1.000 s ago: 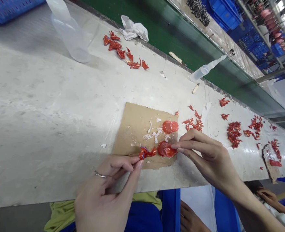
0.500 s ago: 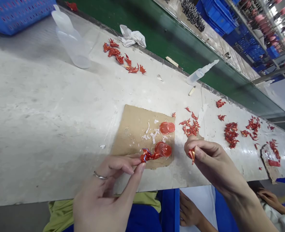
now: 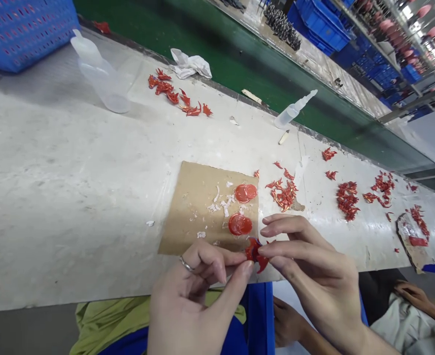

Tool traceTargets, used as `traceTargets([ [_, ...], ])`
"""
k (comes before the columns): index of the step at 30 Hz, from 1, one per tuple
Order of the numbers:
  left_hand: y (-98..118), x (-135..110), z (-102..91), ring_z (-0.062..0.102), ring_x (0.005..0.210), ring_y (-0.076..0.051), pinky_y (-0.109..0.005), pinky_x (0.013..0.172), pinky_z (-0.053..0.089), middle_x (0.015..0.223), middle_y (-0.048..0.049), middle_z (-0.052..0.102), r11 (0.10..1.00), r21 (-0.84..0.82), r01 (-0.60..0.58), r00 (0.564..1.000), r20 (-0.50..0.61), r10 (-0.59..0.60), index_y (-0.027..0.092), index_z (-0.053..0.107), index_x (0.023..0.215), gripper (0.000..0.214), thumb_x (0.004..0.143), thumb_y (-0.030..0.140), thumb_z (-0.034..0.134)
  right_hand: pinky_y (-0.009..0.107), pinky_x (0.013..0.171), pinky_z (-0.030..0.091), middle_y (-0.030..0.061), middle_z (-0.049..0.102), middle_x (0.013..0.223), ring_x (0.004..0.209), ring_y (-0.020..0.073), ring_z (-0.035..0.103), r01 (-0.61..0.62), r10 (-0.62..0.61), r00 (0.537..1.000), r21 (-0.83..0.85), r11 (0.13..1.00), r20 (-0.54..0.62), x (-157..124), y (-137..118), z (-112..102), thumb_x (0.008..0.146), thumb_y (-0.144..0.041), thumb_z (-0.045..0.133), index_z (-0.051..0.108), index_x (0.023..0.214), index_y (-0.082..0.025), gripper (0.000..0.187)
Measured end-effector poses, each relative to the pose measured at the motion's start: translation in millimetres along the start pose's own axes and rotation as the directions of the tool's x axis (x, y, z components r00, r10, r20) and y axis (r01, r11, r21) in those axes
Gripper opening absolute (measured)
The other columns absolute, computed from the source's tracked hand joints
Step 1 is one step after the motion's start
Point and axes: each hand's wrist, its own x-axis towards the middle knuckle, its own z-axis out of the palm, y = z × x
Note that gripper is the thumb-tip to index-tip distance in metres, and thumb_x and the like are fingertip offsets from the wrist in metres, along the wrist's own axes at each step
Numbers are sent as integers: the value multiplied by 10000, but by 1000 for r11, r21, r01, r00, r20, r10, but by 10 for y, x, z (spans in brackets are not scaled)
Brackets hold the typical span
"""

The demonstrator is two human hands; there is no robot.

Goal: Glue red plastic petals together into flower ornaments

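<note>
My left hand (image 3: 198, 296), a ring on one finger, and my right hand (image 3: 313, 276) meet at the table's near edge. Both pinch the same small red plastic piece with a blue streak (image 3: 254, 252) between thumb and fingertips. Just beyond the fingers lies a brown cardboard square (image 3: 191, 207) with two red discs (image 3: 240, 224) (image 3: 246, 193) and white shavings (image 3: 220, 204) on it. A small heap of red spiky pieces (image 3: 284, 192) sits to the right of the cardboard.
More red pieces lie in a row at the back (image 3: 176, 93) and in heaps at the right (image 3: 346, 204). A clear bottle (image 3: 99, 74), a dropper bottle (image 3: 293, 111), a white rag (image 3: 189, 64) and a blue basket (image 3: 25, 24) line the far side. Another person's hand (image 3: 411, 293) shows at lower right.
My right hand carried a small red piece leftward and joined it to the piece in my left hand. The left hand drew back off the cardboard toward the table's edge.
</note>
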Motion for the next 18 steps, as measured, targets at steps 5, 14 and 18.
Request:
traceTargets([
  [5, -25, 9, -49, 830, 704, -96, -99, 711, 642, 756, 123, 821, 998, 55, -39, 999, 14, 38, 253, 522, 656, 312, 799, 94, 749, 194, 927, 628, 7, 792, 1062, 1093, 139, 740, -12, 12, 1000, 14, 1000, 14, -11, 24, 10, 952, -45, 705, 855, 1114, -333, 362],
  [14, -8, -50, -59, 820, 680, -99, -96, 696, 645, 735, 102, 816, 996, 70, -54, 998, -19, 55, 250, 515, 632, 329, 781, 100, 767, 243, 915, 648, 30, 781, 1070, 1087, 166, 743, 16, -15, 1000, -30, 999, 26, -60, 25, 16, 961, -29, 687, 846, 1146, -325, 384],
  [18, -15, -55, -71, 823, 689, -109, -111, 697, 653, 736, 96, 817, 997, 56, -45, 999, -18, 46, 253, 515, 634, 329, 788, 106, 766, 233, 883, 655, 36, 778, 1072, 1068, 164, 750, 20, -20, 1000, -45, 999, 16, -64, 32, 37, 960, -34, 688, 850, 1128, -309, 361],
])
